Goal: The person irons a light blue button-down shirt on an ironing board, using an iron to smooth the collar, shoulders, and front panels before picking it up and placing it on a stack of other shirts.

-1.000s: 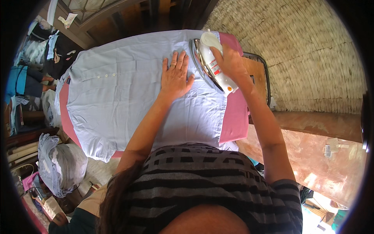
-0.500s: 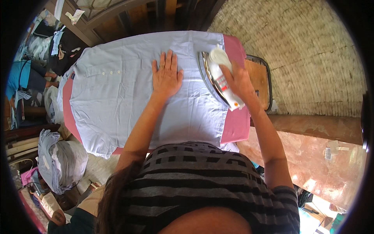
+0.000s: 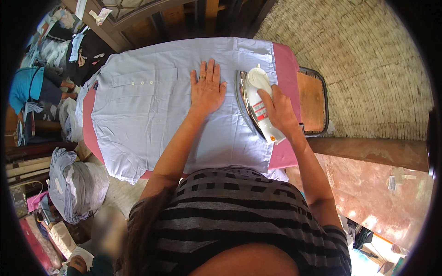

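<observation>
A pale blue shirt [image 3: 138, 115] with a short row of white buttons lies spread over a pink-covered ironing board [image 3: 286, 92]. My left hand [image 3: 208, 92] rests flat on the cloth, fingers spread, holding nothing. To its right, a white steam iron [image 3: 260, 106] with a shiny metal rim sits on the shirt near the right-hand edge of the cloth. My right hand [image 3: 281, 110] is wrapped round the iron's handle, which it partly hides. The soleplate's underside is hidden against the fabric. Some wrinkles show in the shirt's left and near parts.
A metal-framed wooden rest [image 3: 312, 103] juts from the board's right end, beside a woven wall [image 3: 368, 69]. Dark wooden bars [image 3: 198, 20] stand behind. At left are a bundle of folded clothes [image 3: 76, 188] and a person in a blue top [image 3: 30, 89].
The iron, in my right hand, has slid slightly left and toward me over the shirt. My left hand stays on the same spot of cloth. The whole view has shifted a little.
</observation>
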